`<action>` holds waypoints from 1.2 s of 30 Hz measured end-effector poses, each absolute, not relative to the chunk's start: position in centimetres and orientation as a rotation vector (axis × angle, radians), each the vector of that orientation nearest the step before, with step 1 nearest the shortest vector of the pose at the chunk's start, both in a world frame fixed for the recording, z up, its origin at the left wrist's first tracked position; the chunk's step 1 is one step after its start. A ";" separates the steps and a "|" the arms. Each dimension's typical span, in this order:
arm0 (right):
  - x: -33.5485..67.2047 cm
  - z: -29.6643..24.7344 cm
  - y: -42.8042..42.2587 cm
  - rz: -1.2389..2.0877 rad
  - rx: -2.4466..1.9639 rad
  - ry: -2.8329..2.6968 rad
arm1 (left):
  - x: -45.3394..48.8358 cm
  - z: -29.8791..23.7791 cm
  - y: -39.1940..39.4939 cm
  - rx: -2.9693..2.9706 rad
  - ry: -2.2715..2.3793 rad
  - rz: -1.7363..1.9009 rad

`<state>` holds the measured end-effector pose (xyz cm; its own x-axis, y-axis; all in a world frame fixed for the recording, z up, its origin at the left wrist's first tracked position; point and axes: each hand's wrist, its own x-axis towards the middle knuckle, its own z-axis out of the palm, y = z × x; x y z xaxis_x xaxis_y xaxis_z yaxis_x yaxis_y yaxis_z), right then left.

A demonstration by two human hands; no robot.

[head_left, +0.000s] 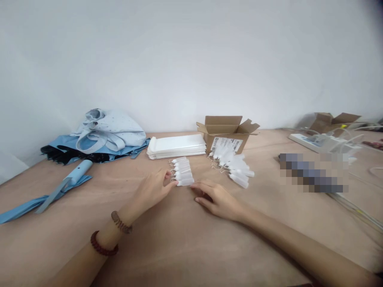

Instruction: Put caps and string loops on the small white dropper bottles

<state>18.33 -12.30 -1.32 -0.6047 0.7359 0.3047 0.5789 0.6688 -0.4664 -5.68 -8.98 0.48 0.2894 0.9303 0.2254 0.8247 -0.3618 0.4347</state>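
Observation:
Several small translucent white squeeze bottles (184, 172) with thin looped strings on their caps lie side by side in a row on the table. My left hand (155, 187) is at the cap end of this row, thumb and fingers apart, the thumb touching the nearest bottle's cap. At the other end of that same bottle is my right hand (220, 199), its index fingertip against or very near the base and the thumb held away. Nothing is gripped in either hand. A loose pile of similar bottles (231, 163) lies beyond my right hand.
Behind the row is a stack of white envelope-like packets (179, 145), beside an open cardboard box (229, 137). A pale cloth bag (113, 129) and a blue umbrella (77, 173) are on the left. A power strip (308, 141), cables and a blurred-out object (311, 173) lie right.

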 end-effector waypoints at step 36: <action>24.9 3.9 -1.8 -0.493 -1.094 -2.573 | -3.8 -1.1 -9.6 2.444 1.474 1.140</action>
<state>24.85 -1.82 3.86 -0.6643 0.6307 0.4012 0.7343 0.6510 0.1925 -3.83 -9.55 -1.10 0.2657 0.7871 0.5567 0.7366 -0.5383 0.4095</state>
